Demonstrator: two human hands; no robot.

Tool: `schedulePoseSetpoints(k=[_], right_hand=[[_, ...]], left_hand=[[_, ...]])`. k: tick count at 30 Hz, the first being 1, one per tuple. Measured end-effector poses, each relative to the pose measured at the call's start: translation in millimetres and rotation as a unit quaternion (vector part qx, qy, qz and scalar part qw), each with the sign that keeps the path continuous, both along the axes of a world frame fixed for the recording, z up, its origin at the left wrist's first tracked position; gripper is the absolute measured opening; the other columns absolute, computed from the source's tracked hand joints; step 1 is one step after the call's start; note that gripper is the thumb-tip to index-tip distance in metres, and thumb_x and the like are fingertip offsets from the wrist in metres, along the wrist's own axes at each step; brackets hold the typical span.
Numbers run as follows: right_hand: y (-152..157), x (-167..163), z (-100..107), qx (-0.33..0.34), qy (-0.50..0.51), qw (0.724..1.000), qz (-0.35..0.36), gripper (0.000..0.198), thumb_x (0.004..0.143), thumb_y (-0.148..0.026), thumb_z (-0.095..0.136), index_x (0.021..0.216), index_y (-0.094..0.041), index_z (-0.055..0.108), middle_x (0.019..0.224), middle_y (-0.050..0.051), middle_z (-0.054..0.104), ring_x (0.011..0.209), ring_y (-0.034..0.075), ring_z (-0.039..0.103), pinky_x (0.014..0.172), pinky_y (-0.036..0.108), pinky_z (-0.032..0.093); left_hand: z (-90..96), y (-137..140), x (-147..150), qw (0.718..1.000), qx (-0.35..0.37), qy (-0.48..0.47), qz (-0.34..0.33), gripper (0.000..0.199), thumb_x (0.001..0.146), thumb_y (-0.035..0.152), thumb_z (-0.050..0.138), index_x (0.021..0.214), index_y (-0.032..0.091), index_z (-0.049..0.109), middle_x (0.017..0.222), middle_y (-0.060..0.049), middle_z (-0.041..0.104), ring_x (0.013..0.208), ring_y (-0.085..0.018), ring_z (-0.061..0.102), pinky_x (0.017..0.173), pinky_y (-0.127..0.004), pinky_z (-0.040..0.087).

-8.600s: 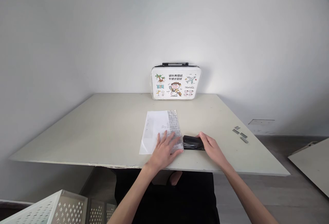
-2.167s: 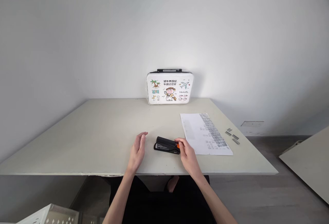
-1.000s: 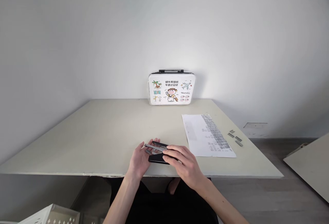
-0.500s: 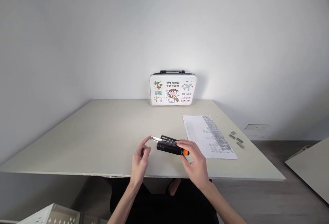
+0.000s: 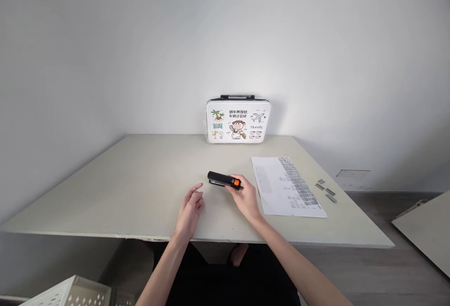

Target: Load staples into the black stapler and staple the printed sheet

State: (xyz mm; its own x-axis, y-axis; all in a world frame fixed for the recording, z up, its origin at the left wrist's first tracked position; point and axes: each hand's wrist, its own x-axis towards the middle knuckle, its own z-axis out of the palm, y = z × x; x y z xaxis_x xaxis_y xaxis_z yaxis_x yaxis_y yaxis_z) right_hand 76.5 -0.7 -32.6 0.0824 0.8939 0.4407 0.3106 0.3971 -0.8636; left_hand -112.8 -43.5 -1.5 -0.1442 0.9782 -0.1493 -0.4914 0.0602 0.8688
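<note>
A black stapler (image 5: 221, 178) with an orange button near its rear end is gripped by my right hand (image 5: 246, 197), fingers closed around the back end. Its top arm now lies over the base, and its front end points left. My left hand (image 5: 190, 210) is to the left of the stapler and apart from it, holding nothing I can see, with the index finger stretched out and the other fingers loosely curled. Right of my right hand lies a printed sheet of paper (image 5: 270, 189). Several strips of staples (image 5: 329, 191) rest near the table's right edge.
At the back of the pale table (image 5: 158, 175), a white case (image 5: 238, 122) with cartoon prints and a black handle stands against the wall. A white perforated basket (image 5: 73, 292) is below at the lower left. A wall plate (image 5: 353, 174) is to the right.
The stapler's open magazine, which my left index finger touched, has swung shut. My right hand has carried the stapler forward and slightly left, turning it, while my left hand has come off it.
</note>
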Motion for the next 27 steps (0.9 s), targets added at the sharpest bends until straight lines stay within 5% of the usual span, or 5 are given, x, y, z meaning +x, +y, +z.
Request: schedulePoseSetpoints(k=[5,13,16,19,27], right_hand=[[65,-32,-10,-0.022,-0.031,0.999,-0.013,0.027,0.087,-0.034,0.066,0.112,-0.024,0.066,0.11,0.005,0.076,0.101,0.025,0.07,0.095,0.041,0.054],[130,-72,-1,-0.021,-0.108,0.994,0.0,0.032,0.087,-0.019,0.064,0.119,-0.02,0.061,0.117,0.011,0.071,0.11,0.028,0.065,0.099,0.044,0.05],[115,-76,7,0.017,-0.129,0.991,-0.008,0.04,0.091,-0.015,0.058,0.131,-0.016,0.055,0.136,0.019,0.058,0.131,0.031,0.052,0.112,0.051,0.04],[76,-77,12,0.069,-0.149,0.986,0.023,0.032,0.098,-0.019,0.052,0.13,-0.019,0.056,0.141,0.016,0.053,0.137,0.028,0.046,0.116,0.047,0.036],[-3,-81,3,0.066,-0.202,0.969,0.125,0.019,0.087,-0.034,0.078,0.098,-0.022,0.068,0.138,0.015,0.052,0.137,0.033,0.049,0.108,0.051,0.048]], left_hand=[[-4.2,8,-7,0.989,-0.016,-0.147,0.026,0.025,0.084,0.012,0.071,0.108,0.011,0.066,0.067,0.007,0.037,0.054,-0.007,0.039,0.051,-0.019,0.039],[-8.8,9,-8,0.98,-0.025,-0.192,0.049,0.014,0.089,0.008,0.061,0.101,0.015,0.064,0.067,0.006,0.045,0.051,-0.006,0.043,0.05,-0.019,0.043],[-8.5,11,-9,0.979,-0.032,-0.196,0.047,0.012,0.092,0.009,0.055,0.098,0.014,0.065,0.077,-0.002,0.06,0.06,-0.009,0.057,0.058,-0.02,0.05],[-8.7,12,-9,0.978,-0.045,-0.194,0.057,0.021,0.098,0.015,0.047,0.106,0.012,0.066,0.106,-0.015,0.072,0.095,-0.019,0.072,0.08,-0.027,0.059],[-13.0,8,-14,0.986,-0.021,-0.167,0.006,0.04,0.106,0.033,0.038,0.131,0.011,0.061,0.139,-0.019,0.065,0.128,-0.029,0.063,0.111,-0.047,0.049]])
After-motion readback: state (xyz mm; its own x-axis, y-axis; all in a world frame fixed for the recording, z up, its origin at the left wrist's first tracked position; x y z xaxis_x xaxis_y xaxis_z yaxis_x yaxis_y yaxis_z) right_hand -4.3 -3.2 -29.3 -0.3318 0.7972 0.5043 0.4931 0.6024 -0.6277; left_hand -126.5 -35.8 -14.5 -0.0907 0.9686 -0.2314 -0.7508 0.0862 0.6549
